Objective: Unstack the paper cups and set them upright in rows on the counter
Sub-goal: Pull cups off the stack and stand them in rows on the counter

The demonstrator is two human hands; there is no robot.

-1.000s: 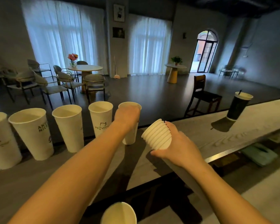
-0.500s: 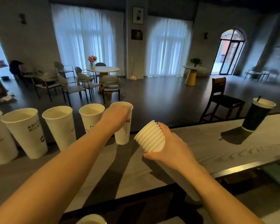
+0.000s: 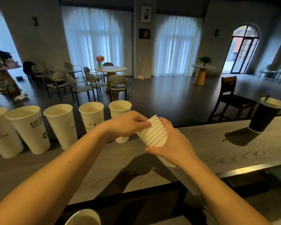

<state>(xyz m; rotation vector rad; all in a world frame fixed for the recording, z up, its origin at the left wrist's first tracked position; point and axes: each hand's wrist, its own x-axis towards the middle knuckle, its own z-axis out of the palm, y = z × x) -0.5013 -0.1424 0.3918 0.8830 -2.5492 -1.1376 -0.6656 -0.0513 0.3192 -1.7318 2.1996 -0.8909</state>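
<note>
Café room behind, grey wood tabletop (image 3: 201, 143) up front with five cups (image 3: 91, 117) already upright along the far edge. We're mid-unstack: our right hand (image 3: 172, 145) wraps the nested stack (image 3: 152, 132), held tilted over the tabletop, and our left hand (image 3: 128, 124) pinches the top cup's rim. Next we'd probably pull it free without crushing it. The stack's lower end hides under our wrist.

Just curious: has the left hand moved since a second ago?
Yes. The left hand left the rightmost upright cup and came right, to the stack.
</note>
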